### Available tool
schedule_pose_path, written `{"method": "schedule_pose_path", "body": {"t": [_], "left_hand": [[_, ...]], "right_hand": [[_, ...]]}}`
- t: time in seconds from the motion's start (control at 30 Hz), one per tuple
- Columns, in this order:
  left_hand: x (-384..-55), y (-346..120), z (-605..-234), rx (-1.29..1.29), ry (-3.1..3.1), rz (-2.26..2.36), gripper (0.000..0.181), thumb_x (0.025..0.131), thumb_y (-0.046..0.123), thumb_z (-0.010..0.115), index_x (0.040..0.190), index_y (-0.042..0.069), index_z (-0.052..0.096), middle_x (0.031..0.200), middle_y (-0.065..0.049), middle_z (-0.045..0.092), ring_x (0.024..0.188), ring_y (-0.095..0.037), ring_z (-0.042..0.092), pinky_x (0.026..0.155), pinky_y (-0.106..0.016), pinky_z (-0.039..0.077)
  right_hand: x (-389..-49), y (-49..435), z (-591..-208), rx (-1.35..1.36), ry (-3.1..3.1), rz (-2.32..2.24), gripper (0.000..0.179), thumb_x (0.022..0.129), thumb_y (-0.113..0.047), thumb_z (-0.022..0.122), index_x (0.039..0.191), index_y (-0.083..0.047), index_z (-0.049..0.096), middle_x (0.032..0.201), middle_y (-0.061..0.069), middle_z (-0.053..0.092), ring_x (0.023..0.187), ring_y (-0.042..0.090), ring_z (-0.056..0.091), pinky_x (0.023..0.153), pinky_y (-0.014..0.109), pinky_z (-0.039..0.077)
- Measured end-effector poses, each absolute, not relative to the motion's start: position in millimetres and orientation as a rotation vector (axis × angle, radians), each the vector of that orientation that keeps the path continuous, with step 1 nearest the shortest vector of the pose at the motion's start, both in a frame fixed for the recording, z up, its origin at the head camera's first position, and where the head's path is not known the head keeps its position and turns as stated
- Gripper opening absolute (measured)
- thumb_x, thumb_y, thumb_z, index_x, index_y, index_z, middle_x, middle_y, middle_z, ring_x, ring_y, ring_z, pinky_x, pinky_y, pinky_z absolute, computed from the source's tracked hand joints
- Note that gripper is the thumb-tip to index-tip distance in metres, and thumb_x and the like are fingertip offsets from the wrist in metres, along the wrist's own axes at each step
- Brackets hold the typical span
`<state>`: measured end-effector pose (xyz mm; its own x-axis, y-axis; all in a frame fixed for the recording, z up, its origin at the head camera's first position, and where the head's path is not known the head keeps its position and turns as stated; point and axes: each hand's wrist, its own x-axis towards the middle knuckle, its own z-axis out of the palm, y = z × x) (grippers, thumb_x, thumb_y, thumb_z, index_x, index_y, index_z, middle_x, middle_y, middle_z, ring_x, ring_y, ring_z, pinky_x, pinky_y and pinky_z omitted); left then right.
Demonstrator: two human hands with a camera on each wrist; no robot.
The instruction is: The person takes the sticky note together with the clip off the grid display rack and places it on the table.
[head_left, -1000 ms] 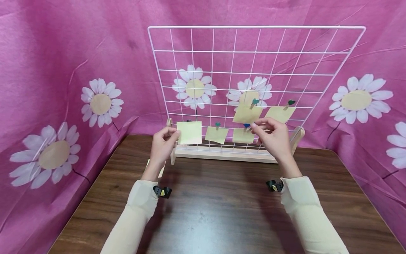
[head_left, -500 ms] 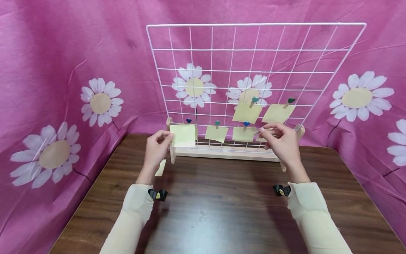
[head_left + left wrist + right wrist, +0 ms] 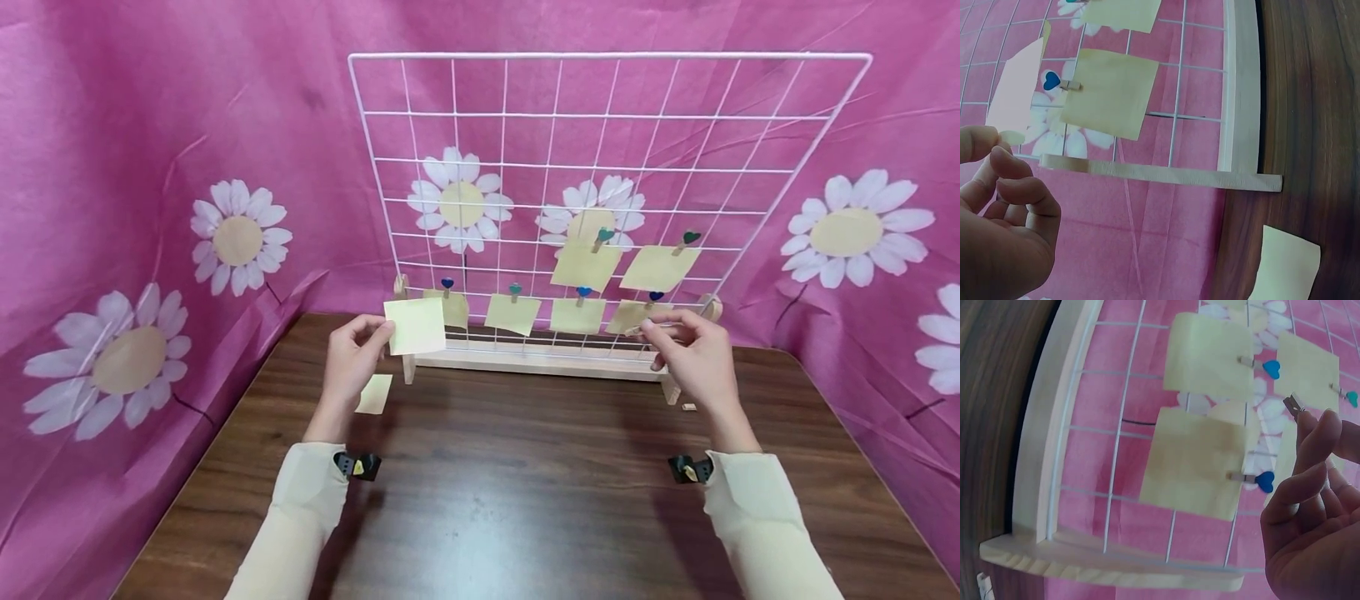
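My left hand (image 3: 351, 365) pinches a pale yellow sticky note (image 3: 416, 327) by its edge, in front of the grid's lower left. My right hand (image 3: 696, 357) holds a small wooden clothespin (image 3: 1294, 405) between thumb and fingertips, jaws pointing away from the hand, near the grid's lower right. Behind both hands stands a white wire grid (image 3: 607, 56) on a wooden base (image 3: 525, 359). Clothespins with heart tops fix several yellow notes to it, including a note (image 3: 1110, 94) with a blue heart (image 3: 1052, 80) at lower left and a note (image 3: 1194, 464) with a blue heart (image 3: 1265, 482) at lower right.
Another yellow note (image 3: 374, 394) lies on the brown wooden table (image 3: 480, 475) by the left foot of the stand. A small clothespin (image 3: 689, 407) lies by the right foot. Pink daisy-printed cloth (image 3: 300, 100) hangs behind and at both sides.
My left hand has moved left and down with the sticky note, uncovering the clipped note behind it. My right hand has moved right and down with the clothespin, uncovering the lower-right note's heart clip.
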<state>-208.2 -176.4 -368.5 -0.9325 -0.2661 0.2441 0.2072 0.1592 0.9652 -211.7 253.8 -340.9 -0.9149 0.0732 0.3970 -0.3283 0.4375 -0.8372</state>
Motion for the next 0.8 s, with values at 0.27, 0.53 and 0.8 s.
{"method": "schedule_pose_path", "body": {"t": [0.27, 0.53, 0.8], "left_hand": [[-205, -183, -372, 0.087, -2.1, -1.846, 0.019, 0.097, 0.01, 0.068, 0.099, -0.009, 0.068, 0.065, 0.0, 0.052, 0.056, -0.01, 0.047, 0.049, -0.02, 0.038], [-203, -192, -378, 0.09, -2.13, -1.867, 0.019, 0.098, 0.01, 0.067, 0.1, -0.008, 0.067, 0.061, 0.001, 0.05, 0.055, -0.013, 0.046, 0.048, -0.019, 0.037], [-204, -196, -383, 0.104, -2.135, -1.859, 0.019, 0.098, 0.011, 0.066, 0.1, -0.008, 0.066, 0.062, 0.001, 0.051, 0.054, -0.009, 0.047, 0.048, -0.019, 0.038]], "right_hand": [[-208, 269, -350, 0.194, -2.302, 1.465, 0.022, 0.095, -0.008, 0.071, 0.107, 0.009, 0.065, 0.075, -0.015, 0.072, 0.044, 0.01, 0.06, 0.043, 0.018, 0.049], [-202, 281, -361, 0.144, -2.333, 1.433, 0.023, 0.095, -0.009, 0.071, 0.107, 0.01, 0.066, 0.072, -0.015, 0.071, 0.046, 0.009, 0.061, 0.044, 0.018, 0.051], [-199, 291, -371, 0.082, -2.394, 1.404, 0.025, 0.097, -0.012, 0.07, 0.108, 0.009, 0.064, 0.072, -0.021, 0.07, 0.046, 0.011, 0.062, 0.042, 0.019, 0.05]]}}
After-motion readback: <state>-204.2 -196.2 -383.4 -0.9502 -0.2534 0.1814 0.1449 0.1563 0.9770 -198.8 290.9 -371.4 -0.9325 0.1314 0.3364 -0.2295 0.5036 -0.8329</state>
